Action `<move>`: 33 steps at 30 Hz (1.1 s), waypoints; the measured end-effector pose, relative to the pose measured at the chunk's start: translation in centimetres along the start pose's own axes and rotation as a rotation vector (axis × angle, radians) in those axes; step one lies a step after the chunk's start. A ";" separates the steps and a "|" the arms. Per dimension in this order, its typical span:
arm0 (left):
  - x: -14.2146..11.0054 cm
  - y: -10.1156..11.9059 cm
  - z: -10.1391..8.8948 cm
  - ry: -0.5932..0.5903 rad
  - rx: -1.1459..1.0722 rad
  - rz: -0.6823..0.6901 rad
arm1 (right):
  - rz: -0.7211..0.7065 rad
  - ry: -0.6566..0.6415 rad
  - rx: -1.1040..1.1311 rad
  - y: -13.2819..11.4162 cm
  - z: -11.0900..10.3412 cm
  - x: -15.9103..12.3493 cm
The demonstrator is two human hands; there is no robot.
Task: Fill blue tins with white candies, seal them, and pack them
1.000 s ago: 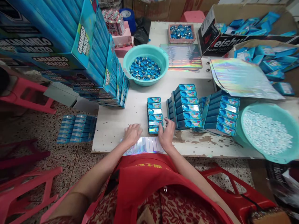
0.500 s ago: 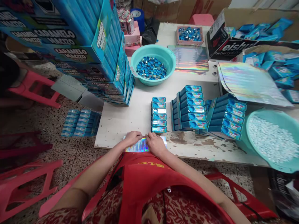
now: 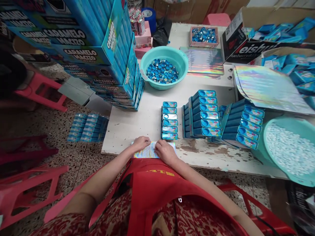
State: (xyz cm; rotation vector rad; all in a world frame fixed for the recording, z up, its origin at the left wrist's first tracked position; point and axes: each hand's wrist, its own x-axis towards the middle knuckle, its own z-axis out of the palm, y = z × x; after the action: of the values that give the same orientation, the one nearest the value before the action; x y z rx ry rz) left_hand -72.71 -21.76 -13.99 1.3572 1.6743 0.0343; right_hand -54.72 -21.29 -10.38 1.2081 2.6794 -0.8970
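A shiny holographic sheet (image 3: 150, 151) lies along the table's front edge, against the red apron. My left hand (image 3: 140, 145) is on its left part, fingers curled at the far edge as if pinching it. Over the right part, my right hand (image 3: 165, 151) has its fingers bent in and closed on the sheet; the fingertips are partly hidden. A small gap separates the two hands. Just beyond my right hand stands a short row of blue candy boxes (image 3: 169, 123) with round recesses in their tops.
Right of the row are trays of blue boxes (image 3: 209, 114) and a basin of pale candies (image 3: 292, 147). A basin of small caps (image 3: 164, 83) stands behind. Tall stacked display boxes (image 3: 81, 54) rise at left. Holographic sheets (image 3: 273, 85) lie at right. Red stools (image 3: 41, 88) stand on the floor.
The camera view has shifted slightly, so the scene sits a little farther right. Both hands stay on the sheet, with slight finger movement; its reflections have changed from striped blue-violet to paler silver.
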 end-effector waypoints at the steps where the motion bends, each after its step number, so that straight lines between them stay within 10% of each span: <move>1: 0.1 0.0 0.1 0.008 0.002 -0.001 | 0.024 0.023 0.065 0.0 -0.5 -0.2; 8: -1.2 1.9 -1.0 0.214 -0.345 0.164 | 0.223 0.285 0.853 0.6 -5.0 -1.3; 13: -1.7 5.5 -2.1 -0.078 -0.724 0.284 | 0.278 0.374 1.062 2.2 -5.8 0.3; 22: 4.0 7.7 -4.3 0.120 -0.442 0.313 | 0.493 0.777 0.545 5.2 -4.5 4.9; 33: 6.4 7.6 -2.9 0.175 -0.273 0.282 | 0.590 0.735 0.435 6.4 -3.8 6.4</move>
State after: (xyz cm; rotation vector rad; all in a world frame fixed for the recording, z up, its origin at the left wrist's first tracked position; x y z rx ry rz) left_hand -68.57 -12.43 -12.37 1.3982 1.5400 0.5395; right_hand -53.97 -11.64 -12.17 2.6810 2.2991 -1.1034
